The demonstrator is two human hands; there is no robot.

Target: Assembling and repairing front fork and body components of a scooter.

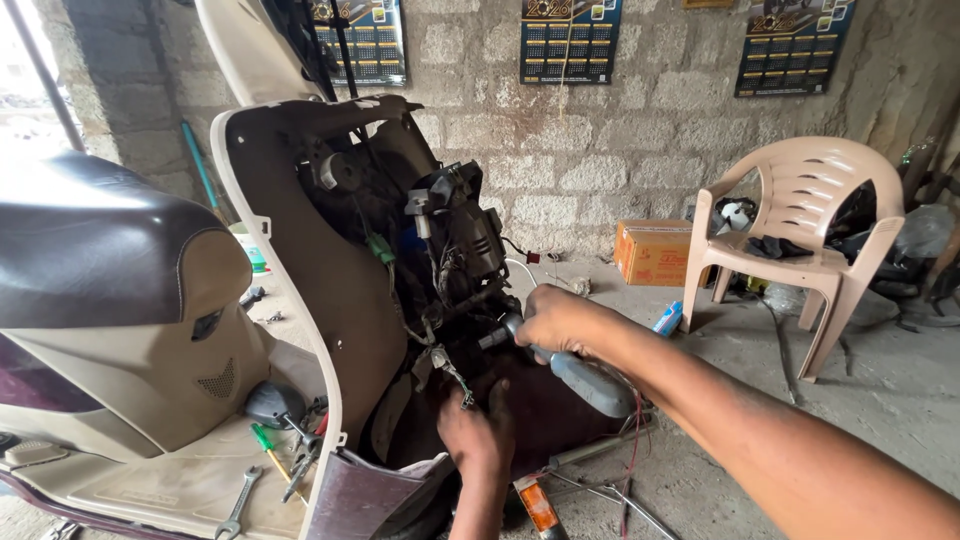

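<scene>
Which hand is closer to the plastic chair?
Right. The right hand, gripping a grey tool, is nearer the chair; the left hand sits lower, inside the scooter.

The scooter (pixel 300 300), cream with a dark seat, stands with its front panels removed, exposing a black frame, wiring and a green connector behind the inner leg shield. The tool (pixel 575 375), with a grey-blue cylindrical handle, lies slanted in the right hand (pixel 555 320), its dark tip pointing up-left into the exposed front assembly just below the wiring. The left hand (pixel 478 430) rests low against the dark lower part of the front end, fingers pressed to it, directly beneath the tool.
</scene>
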